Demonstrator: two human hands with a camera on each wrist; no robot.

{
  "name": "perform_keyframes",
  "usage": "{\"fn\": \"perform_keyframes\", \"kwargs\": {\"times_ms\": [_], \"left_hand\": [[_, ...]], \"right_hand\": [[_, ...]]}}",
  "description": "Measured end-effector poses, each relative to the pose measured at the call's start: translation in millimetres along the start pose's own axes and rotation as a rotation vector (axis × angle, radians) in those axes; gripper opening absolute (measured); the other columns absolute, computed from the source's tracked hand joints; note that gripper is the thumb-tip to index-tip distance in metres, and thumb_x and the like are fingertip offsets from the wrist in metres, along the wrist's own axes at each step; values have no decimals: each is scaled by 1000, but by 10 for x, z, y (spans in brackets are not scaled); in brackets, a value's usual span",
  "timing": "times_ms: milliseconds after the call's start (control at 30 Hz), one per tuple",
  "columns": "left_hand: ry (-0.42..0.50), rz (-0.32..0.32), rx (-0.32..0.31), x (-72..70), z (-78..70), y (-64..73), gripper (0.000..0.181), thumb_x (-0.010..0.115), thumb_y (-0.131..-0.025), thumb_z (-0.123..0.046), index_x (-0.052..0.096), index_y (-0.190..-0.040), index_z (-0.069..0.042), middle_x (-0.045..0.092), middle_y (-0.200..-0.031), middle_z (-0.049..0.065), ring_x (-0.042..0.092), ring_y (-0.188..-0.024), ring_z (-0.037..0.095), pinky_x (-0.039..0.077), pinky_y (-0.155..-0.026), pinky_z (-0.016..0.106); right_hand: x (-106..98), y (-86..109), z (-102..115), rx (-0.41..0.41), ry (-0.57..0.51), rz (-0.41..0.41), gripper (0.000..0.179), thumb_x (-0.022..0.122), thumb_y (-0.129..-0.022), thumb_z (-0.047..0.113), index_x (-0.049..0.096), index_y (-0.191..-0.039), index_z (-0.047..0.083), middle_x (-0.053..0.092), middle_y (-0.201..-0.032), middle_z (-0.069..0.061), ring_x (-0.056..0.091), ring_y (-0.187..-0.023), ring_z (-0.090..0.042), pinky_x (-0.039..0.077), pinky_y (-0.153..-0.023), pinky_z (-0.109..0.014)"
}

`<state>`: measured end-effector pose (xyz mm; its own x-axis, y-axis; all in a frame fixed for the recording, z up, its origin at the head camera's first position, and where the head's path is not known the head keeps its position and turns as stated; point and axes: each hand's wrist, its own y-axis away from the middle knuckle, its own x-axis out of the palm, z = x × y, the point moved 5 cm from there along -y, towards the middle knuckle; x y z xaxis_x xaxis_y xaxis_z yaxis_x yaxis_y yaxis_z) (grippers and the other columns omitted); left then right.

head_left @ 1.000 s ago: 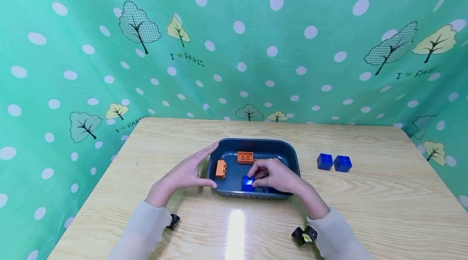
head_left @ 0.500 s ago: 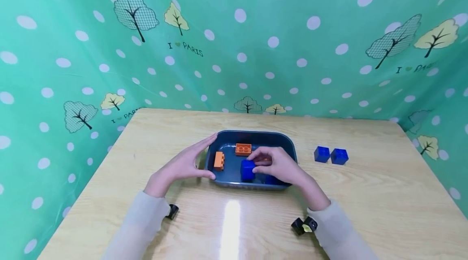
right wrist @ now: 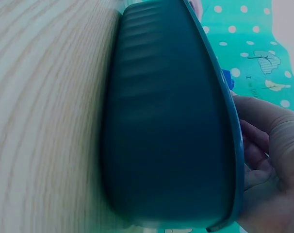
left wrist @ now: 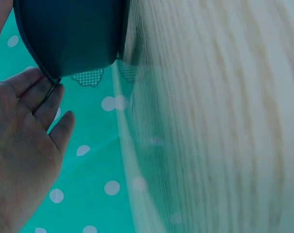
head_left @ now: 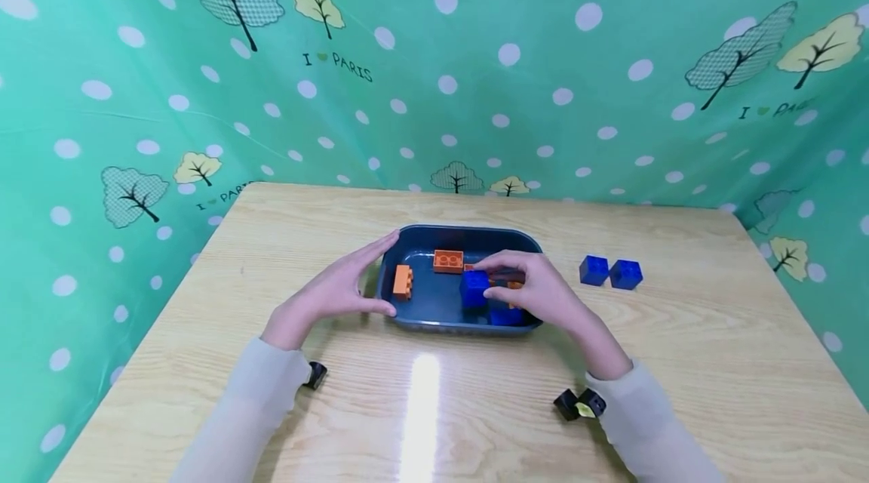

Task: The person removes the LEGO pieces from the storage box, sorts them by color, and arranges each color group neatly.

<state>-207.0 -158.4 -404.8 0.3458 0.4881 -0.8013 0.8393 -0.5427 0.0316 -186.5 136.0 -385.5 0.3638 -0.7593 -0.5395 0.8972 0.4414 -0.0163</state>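
Note:
In the head view my right hand (head_left: 543, 290) pinches a blue building block (head_left: 474, 289) between thumb and fingers, inside a dark blue plastic tub (head_left: 468, 327). Another blue block (head_left: 505, 315) lies in the tub under that hand. My left hand (head_left: 333, 287) spans the tub's left end, thumb at the front corner and straight fingers at the back one. Its fingertips touch the rim in the left wrist view. One orange block (head_left: 403, 282) sits at the tub's left side, a second orange block (head_left: 448, 261) near its back wall. More orange shows partly behind the right hand.
Two blue blocks (head_left: 609, 272) stand side by side on the wooden table (head_left: 679, 362), right of the tub. A green dotted cloth (head_left: 468, 90) hangs behind the table. Each sleeve has a black wrist camera (head_left: 579, 404).
My right hand has lifted the blue block off the tub's front area and shifted it slightly right. The left hand stays at the tub's end. The head view has tilted down.

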Motion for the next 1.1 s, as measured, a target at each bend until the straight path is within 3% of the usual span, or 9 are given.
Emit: {"fn": "perform_keyframes", "kwargs": {"times_ms": [100, 233, 500, 767, 933, 1000, 1100], "left_hand": [[2, -9, -5, -20, 0, 17, 118, 86, -70, -53, 14, -161, -30, 17, -169, 2, 24, -153, 33, 30, -119, 60], [1, -14, -7, -34, 0, 30, 118, 85, -69, -56, 14, -161, -33, 17, -169, 2, 24, -153, 33, 30, -119, 61], [5, -14, -3, -29, -9, 22, 118, 86, -70, -54, 13, -161, -34, 17, -169, 1, 24, -153, 33, 30, -118, 62], [7, -7, -11, -22, -5, 15, 118, 86, -70, -52, 13, -161, -34, 17, -169, 1, 23, -153, 34, 29, -119, 62], [-3, -6, 3, -17, -4, 0, 118, 85, -70, -54, 14, -161, -32, 16, -169, 1, 23, -153, 33, 30, -119, 61], [-5, -5, 6, -13, -2, -8, 118, 85, -70, -55, 14, -161, -32, 16, -169, 0, 23, -153, 33, 30, -119, 60], [-5, 0, 6, -5, 0, -18, 117, 85, -71, -55, 14, -161, -31, 15, -169, -1, 23, -154, 32, 29, -120, 59]], "right_hand": [[-48, 5, 30, -22, 30, -22, 34, 76, -89, 19, 71, -123, 19, 68, -128, -9, 71, -83, -26, 62, -72, -35], [-121, 26, 58, -45, 49, -47, 35, 77, -88, 16, 71, -122, 20, 70, -124, -4, 66, -114, -23, 58, -94, -42], [-327, 101, 16, -20, 34, -87, 37, 76, -88, 13, 70, -124, 17, 68, -128, -7, 67, -115, -26, 56, -97, -49], [-506, 177, -29, -1, 45, -129, 36, 75, -89, 16, 69, -124, 14, 68, -129, -8, 65, -117, -25, 53, -102, -40], [-589, 235, -86, 12, 56, -146, 36, 74, -90, 15, 69, -125, 13, 67, -130, -10, 65, -120, -27, 52, -102, -40], [-622, 260, -114, 17, 58, -151, 36, 74, -90, 15, 68, -126, 13, 66, -130, -9, 65, -121, -27, 53, -102, -37], [-669, 297, -141, 18, 62, -162, 36, 74, -91, 15, 68, -126, 12, 66, -130, -10, 64, -122, -29, 55, -98, -23]]}}
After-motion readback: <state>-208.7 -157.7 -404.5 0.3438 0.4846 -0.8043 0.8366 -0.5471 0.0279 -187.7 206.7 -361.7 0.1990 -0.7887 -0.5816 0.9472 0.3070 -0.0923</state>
